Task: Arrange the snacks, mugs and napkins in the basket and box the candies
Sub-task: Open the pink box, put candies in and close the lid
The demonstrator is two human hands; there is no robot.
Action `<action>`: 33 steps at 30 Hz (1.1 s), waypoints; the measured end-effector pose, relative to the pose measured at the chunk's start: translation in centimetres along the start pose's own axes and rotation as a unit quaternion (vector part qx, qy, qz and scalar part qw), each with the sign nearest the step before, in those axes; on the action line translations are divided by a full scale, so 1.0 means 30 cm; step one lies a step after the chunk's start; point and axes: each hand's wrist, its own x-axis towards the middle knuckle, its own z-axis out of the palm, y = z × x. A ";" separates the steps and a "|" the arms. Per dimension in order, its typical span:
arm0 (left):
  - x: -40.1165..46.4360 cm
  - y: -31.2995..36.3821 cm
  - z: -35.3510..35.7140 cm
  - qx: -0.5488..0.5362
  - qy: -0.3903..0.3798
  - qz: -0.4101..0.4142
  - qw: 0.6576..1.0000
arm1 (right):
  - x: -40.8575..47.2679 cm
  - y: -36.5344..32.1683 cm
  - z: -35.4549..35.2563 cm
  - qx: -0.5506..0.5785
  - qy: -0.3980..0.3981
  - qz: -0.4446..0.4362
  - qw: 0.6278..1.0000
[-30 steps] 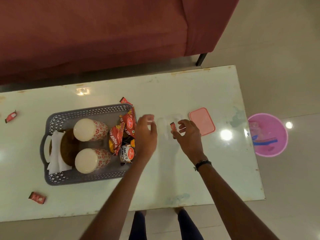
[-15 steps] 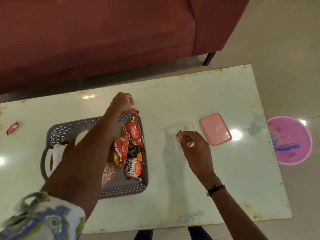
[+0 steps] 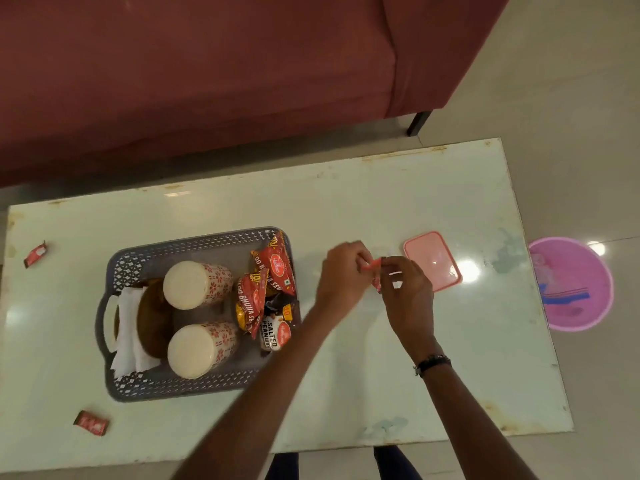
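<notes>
Because the candies go into the box, I hold one candy point(image 3: 370, 265) above the table point(image 3: 346, 209), just left of the pink lid point(image 3: 433, 261). It runs between my two hands: my left hand point(image 3: 343, 275) pinches its left end with curled fingertips, and my right hand point(image 3: 405, 289) pinches the right end; a second red piece point(image 3: 377, 284) shows under my right fingers. I cannot make out the clear box itself; my hands cover that spot. Lid lies off, beside my right hand, so the box stays open for loading. Left of my hands, the basket point(image 3: 194, 240) already carries two mugs point(image 3: 197, 284), napkins point(image 3: 130, 327) and snacks point(image 3: 270, 292). Two candies remain loose, one at the left edge point(image 3: 35, 253) and one near the front-left corner point(image 3: 90, 423), well apart from my hands.
</notes>
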 end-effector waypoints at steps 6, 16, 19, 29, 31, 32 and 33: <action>-0.106 -0.044 0.013 -0.037 0.032 -0.030 0.998 | -0.028 -0.026 -0.007 -0.048 -0.007 -0.011 0.999; -0.420 -0.287 -0.464 -0.210 0.211 -0.049 0.953 | -0.276 -0.340 0.285 0.014 -0.105 -0.161 0.981; -0.544 -0.467 -0.600 -0.272 0.293 -0.107 0.910 | -0.393 -0.439 0.460 0.018 -0.159 -0.212 0.964; -0.816 -1.145 -0.789 -0.245 0.384 -0.420 0.785 | -0.760 -0.583 1.002 -0.001 -0.337 -0.221 0.915; -0.813 -1.175 -0.807 -0.203 0.364 -0.451 0.789 | -0.789 -0.581 1.070 -0.019 -0.351 -0.216 0.911; -0.805 -1.183 -0.818 -0.195 0.353 -0.456 0.794 | -0.798 -0.580 1.100 -0.026 -0.356 -0.216 0.909; -0.794 -1.194 -0.827 -0.193 0.346 -0.453 0.799 | -0.804 -0.580 1.126 -0.031 -0.360 -0.214 0.908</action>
